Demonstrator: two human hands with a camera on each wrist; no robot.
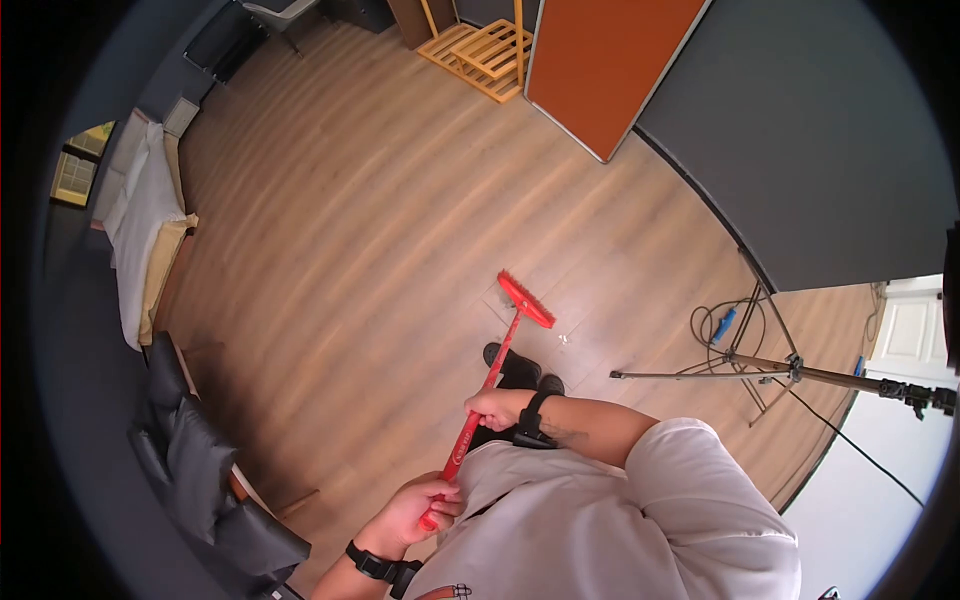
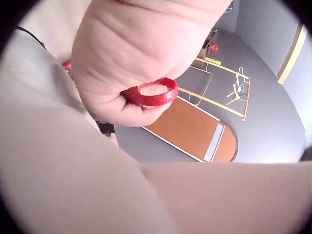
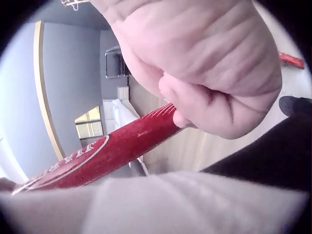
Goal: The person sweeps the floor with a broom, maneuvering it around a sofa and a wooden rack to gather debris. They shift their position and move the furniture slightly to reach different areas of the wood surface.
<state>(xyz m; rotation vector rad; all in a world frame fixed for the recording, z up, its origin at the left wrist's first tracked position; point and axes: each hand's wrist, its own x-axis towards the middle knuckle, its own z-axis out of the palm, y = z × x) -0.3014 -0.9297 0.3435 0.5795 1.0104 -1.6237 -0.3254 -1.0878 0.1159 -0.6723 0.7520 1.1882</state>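
Observation:
A red broom (image 1: pixel 468 437) slants away from the body in the head view. Its bristled head (image 1: pixel 525 300) is at the floor beyond the black shoes. My left hand (image 1: pixel 415 510) grips the top end of the handle; in the left wrist view the ring-shaped handle end (image 2: pixel 168 92) pokes out of the curled left hand (image 2: pixel 136 48). Farther down, my right hand (image 1: pixel 495 408) wraps round the handle. White lettering shows on the thick red handle (image 3: pixel 122 144) beside the right hand (image 3: pixel 209 63). Small white bits (image 1: pixel 563 339) lie near the broom head.
Wooden floor (image 1: pixel 330 200) stretches ahead. To the right stands a tripod (image 1: pixel 795 368) with a cable and blue plug (image 1: pixel 724 326). An orange board (image 1: pixel 610 70) and wooden rack (image 1: pixel 490 50) are at the back. A bed (image 1: pixel 145 235) and black chair (image 1: pixel 200 480) line the left.

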